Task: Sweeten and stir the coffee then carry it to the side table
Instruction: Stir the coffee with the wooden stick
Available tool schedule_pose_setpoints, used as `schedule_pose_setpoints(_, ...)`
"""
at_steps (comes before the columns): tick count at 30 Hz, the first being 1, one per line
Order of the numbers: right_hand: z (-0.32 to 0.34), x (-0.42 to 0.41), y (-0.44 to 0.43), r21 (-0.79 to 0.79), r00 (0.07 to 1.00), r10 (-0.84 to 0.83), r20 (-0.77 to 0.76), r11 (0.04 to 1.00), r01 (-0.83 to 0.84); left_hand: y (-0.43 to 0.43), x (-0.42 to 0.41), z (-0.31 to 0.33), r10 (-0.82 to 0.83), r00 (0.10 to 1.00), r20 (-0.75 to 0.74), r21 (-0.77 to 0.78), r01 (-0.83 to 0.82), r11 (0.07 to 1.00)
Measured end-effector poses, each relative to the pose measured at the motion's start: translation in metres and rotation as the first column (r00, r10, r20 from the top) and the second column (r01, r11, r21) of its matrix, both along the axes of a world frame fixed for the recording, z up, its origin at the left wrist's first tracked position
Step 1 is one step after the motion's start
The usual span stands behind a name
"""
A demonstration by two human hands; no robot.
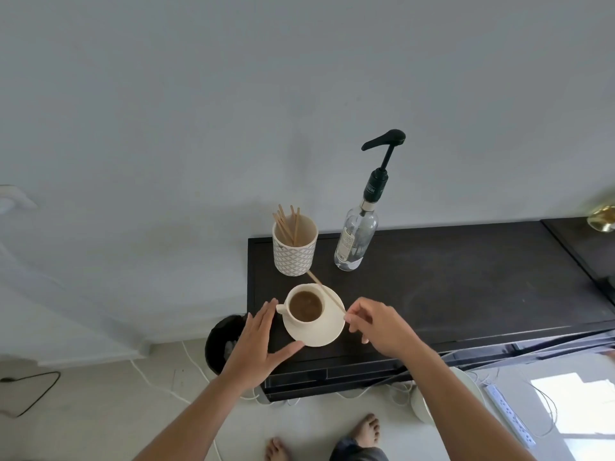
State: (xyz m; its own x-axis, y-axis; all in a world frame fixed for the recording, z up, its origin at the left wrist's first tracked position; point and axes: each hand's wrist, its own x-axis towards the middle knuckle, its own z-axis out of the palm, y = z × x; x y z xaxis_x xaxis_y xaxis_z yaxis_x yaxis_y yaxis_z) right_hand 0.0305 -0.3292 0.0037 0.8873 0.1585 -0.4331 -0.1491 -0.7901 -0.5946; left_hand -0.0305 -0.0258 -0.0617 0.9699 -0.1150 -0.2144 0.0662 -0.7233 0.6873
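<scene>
A cream cup of brown coffee (305,307) stands on a cream saucer (327,331) near the left end of a dark table (466,287). A wooden stir stick (324,291) lies across the cup's rim and the saucer. My right hand (376,324) pinches the near end of that stick at the saucer's right edge. My left hand (258,341) is open, fingers beside the cup's handle and thumb touching the saucer's front edge. A clear syrup bottle with a black pump (359,234) stands behind the cup.
A patterned holder with several wooden sticks (294,246) stands behind the cup at the table's left rear corner. A black bin (223,344) sits on the floor left of the table. Cables and a power strip (509,414) lie on the floor. A brass object (602,217) is at far right.
</scene>
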Motion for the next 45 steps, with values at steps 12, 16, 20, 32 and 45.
schedule_pose_setpoints(12,0.025,0.009,-0.003,-0.113,0.989,0.086,0.124,0.991,-0.072,-0.015,0.014,0.014,0.136,0.988,0.075,-0.105,-0.128,0.986)
schedule_pose_setpoints(16,0.022,0.01,-0.002,-0.138,0.987,0.08,0.136,0.989,-0.061,-0.018,0.022,0.013,0.113,0.99,0.081,-0.091,-0.106,0.99)
schedule_pose_setpoints(20,0.02,0.011,-0.006,-0.136,0.987,0.061,0.146,0.99,-0.041,-0.019,0.031,0.015,0.102,0.992,0.072,-0.172,-0.088,0.981)
schedule_pose_setpoints(32,0.023,0.011,-0.009,-0.075,0.975,0.02,0.22,0.997,-0.003,-0.038,0.052,0.022,0.016,0.996,0.086,-0.216,0.003,0.976)
schedule_pose_setpoints(45,0.037,0.013,-0.019,0.033,0.962,-0.08,0.262,0.997,0.074,-0.059,0.06,0.032,0.002,0.994,0.109,-0.242,0.024,0.97)
